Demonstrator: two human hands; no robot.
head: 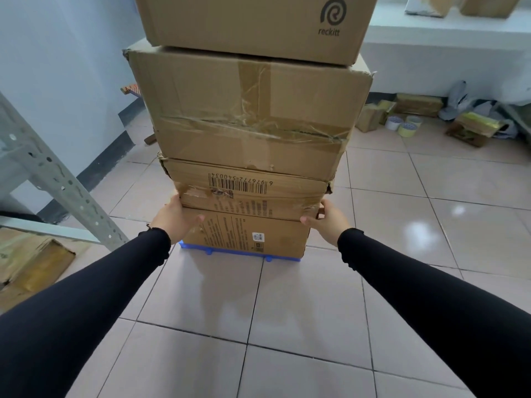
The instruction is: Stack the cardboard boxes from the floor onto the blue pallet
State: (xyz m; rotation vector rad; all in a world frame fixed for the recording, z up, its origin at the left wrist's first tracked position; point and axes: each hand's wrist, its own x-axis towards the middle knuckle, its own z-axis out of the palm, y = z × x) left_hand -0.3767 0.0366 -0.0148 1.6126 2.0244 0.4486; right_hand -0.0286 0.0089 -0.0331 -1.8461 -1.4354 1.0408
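Note:
A tall stack of cardboard boxes stands on the blue pallet (238,252), of which only a thin front edge shows. The bottom box (253,234) carries printed text and a small label. On it lies a flatter barcode box (247,191), then a large taped box (247,110), then a box marked reckitt (253,21) at the top. My left hand (175,218) presses the left corner where the bottom box meets the barcode box. My right hand (326,218) grips the matching right corner. Both arms wear black sleeves.
A grey perforated metal rack (54,179) leans at the left, with a crushed box (31,259) below it. At the back right lie small boxes (416,106), tape rolls (402,124) and bags (465,101) along a white ledge. Pink floor tiles spread around the pallet.

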